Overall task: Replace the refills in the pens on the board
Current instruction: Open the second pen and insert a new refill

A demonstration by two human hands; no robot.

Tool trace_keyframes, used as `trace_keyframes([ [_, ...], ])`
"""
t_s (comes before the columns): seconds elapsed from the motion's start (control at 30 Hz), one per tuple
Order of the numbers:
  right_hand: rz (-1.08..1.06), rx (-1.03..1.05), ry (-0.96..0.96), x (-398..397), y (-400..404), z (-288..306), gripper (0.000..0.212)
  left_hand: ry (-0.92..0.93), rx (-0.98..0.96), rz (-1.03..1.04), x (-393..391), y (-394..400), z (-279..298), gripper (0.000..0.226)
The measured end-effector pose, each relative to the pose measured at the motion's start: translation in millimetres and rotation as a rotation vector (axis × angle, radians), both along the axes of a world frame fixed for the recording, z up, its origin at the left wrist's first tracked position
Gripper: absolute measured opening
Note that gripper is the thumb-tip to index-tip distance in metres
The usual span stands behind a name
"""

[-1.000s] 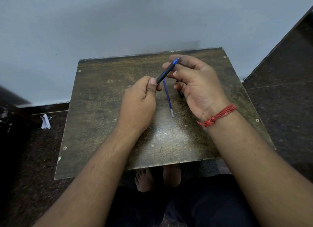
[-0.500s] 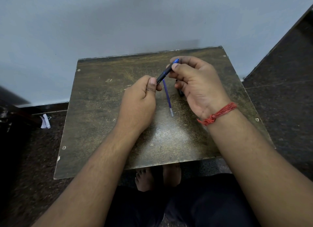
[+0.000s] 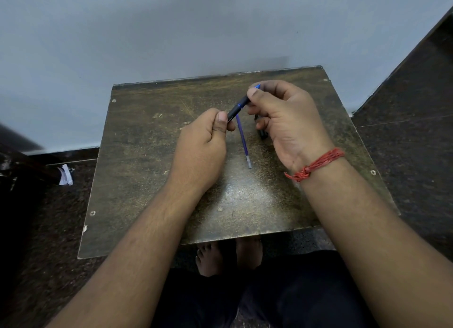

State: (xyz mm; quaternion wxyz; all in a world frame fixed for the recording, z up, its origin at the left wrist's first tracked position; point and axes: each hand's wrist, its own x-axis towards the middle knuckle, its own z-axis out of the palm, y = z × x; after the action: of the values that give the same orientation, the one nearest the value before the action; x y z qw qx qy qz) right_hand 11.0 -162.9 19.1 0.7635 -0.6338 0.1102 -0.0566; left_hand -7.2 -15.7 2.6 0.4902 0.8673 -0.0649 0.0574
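Observation:
A dark pen (image 3: 237,108) with a blue tip is held above the worn brown board (image 3: 147,156), slanting up to the right. My left hand (image 3: 203,146) grips its lower end between thumb and fingers. My right hand (image 3: 286,122) pinches its upper end, thumb over the barrel near the blue tip. A thin blue refill (image 3: 243,141) lies on the board between the hands, its clear end toward me. Another dark pen (image 3: 261,131) lies on the board, mostly hidden under my right hand.
The board sits low against a pale wall (image 3: 171,33). Dark speckled floor (image 3: 404,144) surrounds it. A crumpled bit of white paper (image 3: 65,175) lies on the floor at the left. Bare feet (image 3: 220,256) show under the board's near edge.
My right hand's thumb and fingers have closed further down over the pen's upper end, covering more of the barrel. The left hand and the refill have stayed put.

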Motion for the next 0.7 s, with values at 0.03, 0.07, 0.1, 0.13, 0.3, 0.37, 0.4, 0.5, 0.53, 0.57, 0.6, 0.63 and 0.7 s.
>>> trace_keyframes([
  [0.03, 0.018, 0.032, 0.001, -0.4, -0.5, 1.5, 0.010, 0.002, 0.001, 0.002, 0.0, 0.2, 0.0, 0.034],
  [0.07, 0.039, 0.068, 0.000, -0.9, -0.7, 2.6, 0.016, 0.001, 0.002, 0.003, 0.2, 0.3, 0.0, 0.034],
  [0.1, 0.057, 0.101, 0.001, -1.3, -0.9, 4.0, 0.022, -0.001, 0.001, 0.004, 0.3, 0.4, 0.0, 0.034],
  [0.13, 0.069, 0.123, 0.004, -1.9, -0.9, 5.5, 0.026, -0.003, -0.001, 0.004, 0.5, 0.4, -0.2, 0.034],
  [0.3, 0.014, 0.026, 0.027, -0.7, -0.3, 2.3, 0.010, -0.004, 0.003, 0.006, 0.3, 0.1, -0.1, 0.034],
  [0.37, -0.013, -0.040, 0.026, -0.1, -0.5, -0.7, 0.007, -0.007, 0.006, 0.007, 0.3, 0.3, 0.0, 0.034],
  [0.4, -0.018, -0.050, 0.025, -0.1, -0.4, -1.5, 0.009, -0.006, 0.007, 0.007, 0.1, 0.4, 0.0, 0.034],
  [0.5, -0.018, -0.038, 0.023, 0.4, -0.8, -1.4, 0.007, -0.001, 0.014, -0.002, -0.4, 0.4, 0.2, 0.034],
  [0.53, -0.011, -0.015, 0.025, 0.2, -0.7, 0.0, 0.007, 0.002, 0.017, -0.002, -0.4, 0.3, 0.3, 0.034],
  [0.57, 0.000, 0.015, 0.025, -0.2, -0.5, 1.3, 0.010, 0.007, 0.020, -0.001, -0.4, 0.4, 0.4, 0.034],
  [0.6, 0.012, 0.052, 0.023, -0.9, -0.3, 2.8, 0.016, 0.012, 0.021, -0.001, -0.6, 0.5, 0.7, 0.034],
  [0.63, 0.022, 0.084, 0.021, -1.4, -0.9, 3.8, 0.021, 0.014, 0.020, -0.002, -0.8, 0.5, 0.8, 0.034],
  [0.7, 0.040, 0.113, 0.022, -2.4, -1.9, 6.2, 0.026, 0.014, 0.018, -0.006, -1.1, 0.5, 1.1, 0.034],
])
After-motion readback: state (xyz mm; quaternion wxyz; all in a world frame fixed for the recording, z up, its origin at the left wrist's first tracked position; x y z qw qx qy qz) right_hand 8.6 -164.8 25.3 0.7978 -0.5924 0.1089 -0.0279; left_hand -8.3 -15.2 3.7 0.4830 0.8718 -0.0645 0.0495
